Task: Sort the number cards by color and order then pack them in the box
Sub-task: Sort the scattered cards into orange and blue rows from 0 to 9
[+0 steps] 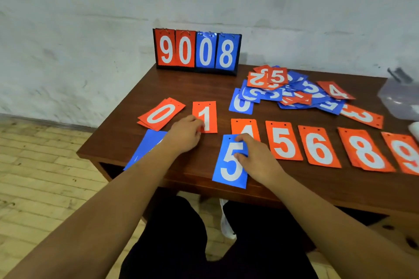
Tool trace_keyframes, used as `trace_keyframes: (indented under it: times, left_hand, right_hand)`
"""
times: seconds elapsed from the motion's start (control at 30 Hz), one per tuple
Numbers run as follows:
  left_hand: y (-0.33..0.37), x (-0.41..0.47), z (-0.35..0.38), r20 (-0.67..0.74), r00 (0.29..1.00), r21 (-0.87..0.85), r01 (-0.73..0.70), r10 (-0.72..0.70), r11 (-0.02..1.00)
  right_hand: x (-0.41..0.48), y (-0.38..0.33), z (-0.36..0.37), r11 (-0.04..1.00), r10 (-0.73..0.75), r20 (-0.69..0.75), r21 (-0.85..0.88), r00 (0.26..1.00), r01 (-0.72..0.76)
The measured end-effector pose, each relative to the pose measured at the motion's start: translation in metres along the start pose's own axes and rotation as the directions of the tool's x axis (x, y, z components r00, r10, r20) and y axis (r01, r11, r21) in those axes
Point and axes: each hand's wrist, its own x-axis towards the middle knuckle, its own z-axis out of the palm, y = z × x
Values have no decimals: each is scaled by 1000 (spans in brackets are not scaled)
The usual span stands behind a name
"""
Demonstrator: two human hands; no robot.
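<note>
Fingers (244,140) of right hand (255,155) pinching blue 5 card (229,169) at right edge, left hand (184,135) gripping red 1 card (208,113) corner

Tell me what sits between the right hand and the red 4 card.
The blue 5 card, gripped by the right hand, lies over the lower part of the red 4 card.

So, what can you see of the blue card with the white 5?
The blue rectangular card with a white 5 looks like thin glossy plastic, with a small punched hole near its top edge. It lies face up at the front edge of the brown wooden table. The right hand pinches its upper right part, and its top corner overlaps the orange-red card with a white 4.
</note>
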Motion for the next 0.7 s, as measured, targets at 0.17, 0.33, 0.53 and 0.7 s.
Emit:
trace_keyframes:
  times: [0.17, 0.33, 0.53, 0.7]
  left_hand:
    - [6, 9, -3, 19, 1000, -29, 12, -12, 999]
    - [13, 7, 2, -96, 995, -35, 20, -23, 999]
    - [54, 6, 9, -89, 978, -224, -205, 190, 953]
    - [67, 13, 24, 65, 955, -118, -280, 289, 953]
  right_hand:
    - [12, 7, -8, 1000, 5, 1, 11, 1000, -5]
    - [18, 7, -11, 997, 24, -21, 80, 999, -22]
    - [4, 19, -31, 985, 62, 6, 160, 998, -62]
    - [-16, 35, -39, 992, 77, 69, -108, 995, -70]
